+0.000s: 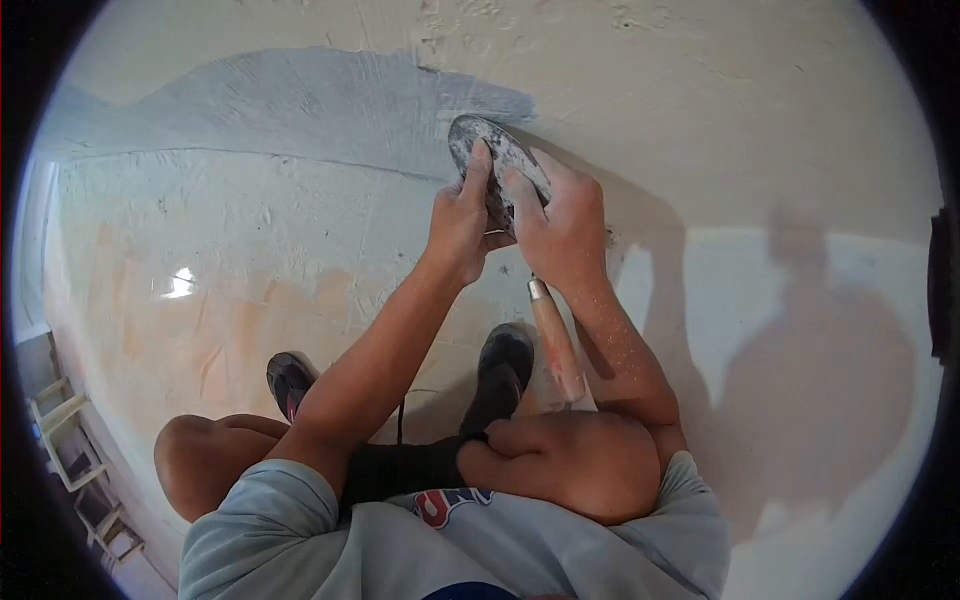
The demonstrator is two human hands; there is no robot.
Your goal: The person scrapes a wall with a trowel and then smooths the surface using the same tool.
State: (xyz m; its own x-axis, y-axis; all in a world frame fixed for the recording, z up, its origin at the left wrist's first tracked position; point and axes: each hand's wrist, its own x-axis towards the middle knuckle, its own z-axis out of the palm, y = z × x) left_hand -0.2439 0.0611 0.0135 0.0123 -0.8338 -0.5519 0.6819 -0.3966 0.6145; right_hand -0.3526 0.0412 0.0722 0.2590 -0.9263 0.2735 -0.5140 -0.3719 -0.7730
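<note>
A trowel (500,158) with a rounded metal blade, caked in pale plaster, is held up close to the plastered surface. My left hand (465,220) grips the blade's left side, its thumb lying on the face and the fingers mostly hidden behind. From the right, my right hand (560,215) also clasps the blade, thumb over the face. The wooden handle (558,345) hangs beneath, beside my right forearm; the neck joining it to the blade is hidden behind that hand. Whitish dust marks both hands and my right forearm.
A damp grey patch (300,105) runs across the rough plastered surface (650,80) ahead. My dark shoes (505,360) are below my hands. Wooden ladder-like frames (65,420) stand at far left. My shadow (815,370) falls at the right.
</note>
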